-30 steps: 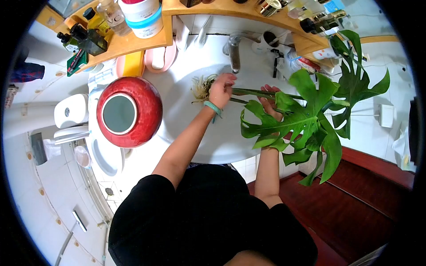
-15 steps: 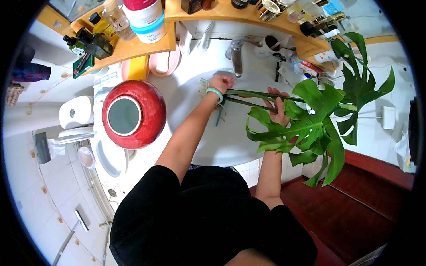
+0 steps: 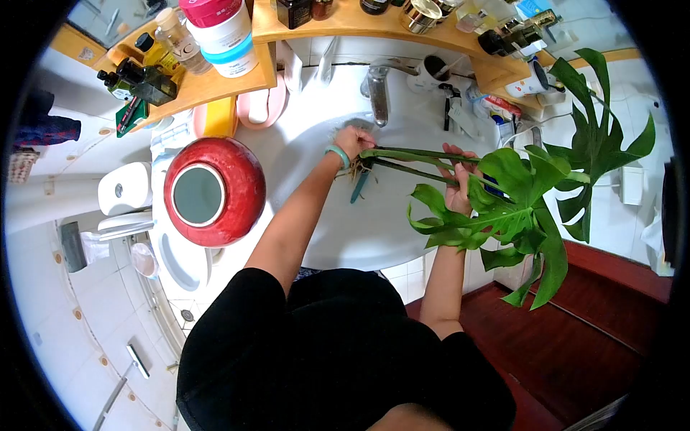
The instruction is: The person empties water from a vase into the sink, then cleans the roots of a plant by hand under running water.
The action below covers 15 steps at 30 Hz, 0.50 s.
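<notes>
A monstera plant (image 3: 514, 212) with large split leaves lies sideways over the white washbasin (image 3: 316, 241), its leaves to the right. My left hand (image 3: 353, 140), with a pale green bangle at the wrist, is closed at the root end, just below the faucet (image 3: 379, 93). Pale, thin roots (image 3: 352, 172) hang beside it, along with a slim teal piece (image 3: 359, 188) whose kind I cannot make out. My right hand (image 3: 460, 190) has its fingers curled around the long stems (image 3: 413, 164) near the leaves, which partly cover it.
A red round vase (image 3: 248, 183) lies at the basin's left, its pale-rimmed grey-green circle facing me. Wooden shelves (image 3: 345, 32) with bottles and jars run above the basin. Pink soap dishes (image 3: 251, 108) and a cup (image 3: 430, 75) stand along the back edge.
The leaves and my right hand have shifted slightly right and down in view. My left hand stays at the roots, its fingers a little lower; more of the roots shows. The whole view has moved slightly.
</notes>
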Motion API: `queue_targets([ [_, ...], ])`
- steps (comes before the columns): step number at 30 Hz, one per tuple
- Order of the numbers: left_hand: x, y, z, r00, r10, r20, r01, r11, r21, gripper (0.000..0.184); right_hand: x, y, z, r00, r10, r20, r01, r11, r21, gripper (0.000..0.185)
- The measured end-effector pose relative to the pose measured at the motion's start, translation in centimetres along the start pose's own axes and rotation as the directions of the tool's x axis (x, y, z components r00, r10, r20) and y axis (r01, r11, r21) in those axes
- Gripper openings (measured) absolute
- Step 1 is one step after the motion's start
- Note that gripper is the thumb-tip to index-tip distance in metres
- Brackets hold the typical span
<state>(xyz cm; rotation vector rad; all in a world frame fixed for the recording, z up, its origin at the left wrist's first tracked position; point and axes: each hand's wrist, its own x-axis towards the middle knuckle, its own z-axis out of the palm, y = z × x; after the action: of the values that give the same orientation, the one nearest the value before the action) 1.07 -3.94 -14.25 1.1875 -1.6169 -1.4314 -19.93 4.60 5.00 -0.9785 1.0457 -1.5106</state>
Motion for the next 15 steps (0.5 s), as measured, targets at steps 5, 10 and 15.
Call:
queue_targets([
  [5, 0.0, 1.2, -0.2, 0.996, 0.086, -0.019, -0.076, 0.945, 0.319, 0.011, 0.1, -0.1, -0.3, 1.000, 0.005, 0.018, -0.005, 0.999, 0.041, 0.025],
  [10, 0.4, 1.1, 0.5, 0.987, 0.148, -0.058, -0.133, 0.970, 0.204, 0.014, 0.1, -0.6, -0.2, 0.999, -0.037, -0.008, 0.038, 0.999, 0.036, 0.027],
  [15, 0.9, 4.4, 0.2, 0.994, 0.020, -0.110, -0.018, 1.000, 0.024, 0.014, 0.0, -1.1, -0.1, 0.998, -0.068, -0.018, 0.068, 0.998, -0.001, 0.028],
])
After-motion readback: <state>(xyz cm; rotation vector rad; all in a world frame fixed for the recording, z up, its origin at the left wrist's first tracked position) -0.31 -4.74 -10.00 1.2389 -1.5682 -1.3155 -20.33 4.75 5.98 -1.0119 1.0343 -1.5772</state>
